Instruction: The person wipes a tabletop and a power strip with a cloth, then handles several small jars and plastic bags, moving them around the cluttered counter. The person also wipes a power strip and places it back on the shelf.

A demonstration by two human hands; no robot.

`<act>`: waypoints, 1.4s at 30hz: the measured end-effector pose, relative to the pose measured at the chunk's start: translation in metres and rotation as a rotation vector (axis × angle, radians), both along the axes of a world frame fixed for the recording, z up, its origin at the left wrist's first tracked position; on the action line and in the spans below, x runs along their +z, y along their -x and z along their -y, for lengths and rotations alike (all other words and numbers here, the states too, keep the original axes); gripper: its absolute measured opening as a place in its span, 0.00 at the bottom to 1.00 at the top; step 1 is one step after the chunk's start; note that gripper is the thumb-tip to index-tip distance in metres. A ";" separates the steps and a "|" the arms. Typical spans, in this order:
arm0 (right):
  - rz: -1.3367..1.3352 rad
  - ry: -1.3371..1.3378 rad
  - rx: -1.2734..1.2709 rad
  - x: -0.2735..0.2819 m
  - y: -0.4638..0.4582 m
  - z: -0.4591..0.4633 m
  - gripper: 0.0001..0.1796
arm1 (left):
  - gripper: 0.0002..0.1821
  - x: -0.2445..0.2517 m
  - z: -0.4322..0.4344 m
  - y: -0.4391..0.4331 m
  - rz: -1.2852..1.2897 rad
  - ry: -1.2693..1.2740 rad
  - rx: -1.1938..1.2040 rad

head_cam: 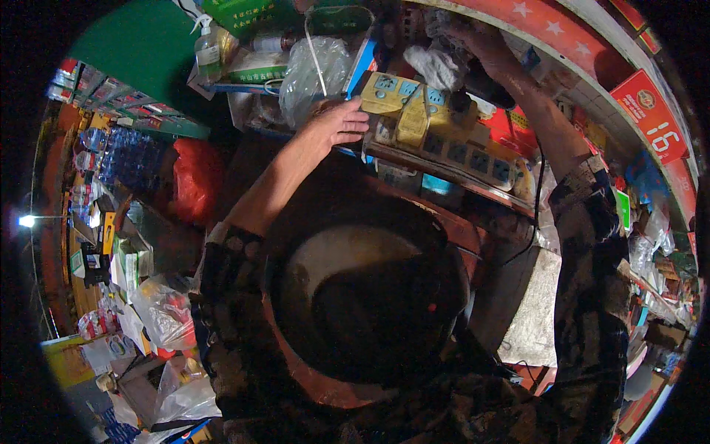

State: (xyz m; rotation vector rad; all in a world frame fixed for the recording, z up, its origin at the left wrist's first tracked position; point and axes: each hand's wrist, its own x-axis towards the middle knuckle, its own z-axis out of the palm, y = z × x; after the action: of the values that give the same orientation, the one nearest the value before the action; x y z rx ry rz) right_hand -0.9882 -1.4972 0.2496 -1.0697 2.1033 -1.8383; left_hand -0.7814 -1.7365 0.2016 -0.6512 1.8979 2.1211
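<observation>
My left hand (346, 122) reaches to the left end of a yellowed power strip (383, 91), fingers extended and nothing seen in them. Beside it is a clear plastic bag (316, 72) with a thin pale loop over it. My right arm stretches to the top right; the right hand (452, 33) is in shadow above a whitish cloth (435, 66), and whether it grips the cloth is unclear. A yellowed plug or adapter block (413, 122) lies across the strips. A second strip (468, 158) with dark sockets runs along the shelf edge (444, 172).
Below my arms is a large dark round vessel-like thing (360, 299). A spray bottle (207, 55) stands at upper left. A red plastic bag (194, 180) and bottle packs (127, 155) are at left. A black cable (539, 194) hangs near my right arm, above a pale panel (532, 311).
</observation>
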 end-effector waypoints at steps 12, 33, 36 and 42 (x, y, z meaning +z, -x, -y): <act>-0.134 -0.015 -0.134 -0.018 0.033 -0.023 0.27 | 0.37 -0.018 -0.015 0.021 0.058 -0.043 0.042; -0.375 -0.597 0.373 -0.044 -0.011 0.021 0.27 | 0.31 -0.013 -0.020 0.016 0.070 -0.029 0.055; -0.441 -0.531 0.192 -0.045 -0.016 0.012 0.27 | 0.32 -0.014 -0.022 0.016 0.055 -0.054 0.063; -0.473 -0.247 -0.043 -0.017 0.012 -0.003 0.25 | 0.36 -0.014 -0.021 0.015 0.052 -0.024 0.061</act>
State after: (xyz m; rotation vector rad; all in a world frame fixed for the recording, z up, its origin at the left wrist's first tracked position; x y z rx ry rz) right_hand -1.0007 -1.4946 0.2330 -1.5136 2.5375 -1.3848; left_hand -0.7968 -1.7158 0.1878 -0.7612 1.8449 2.1389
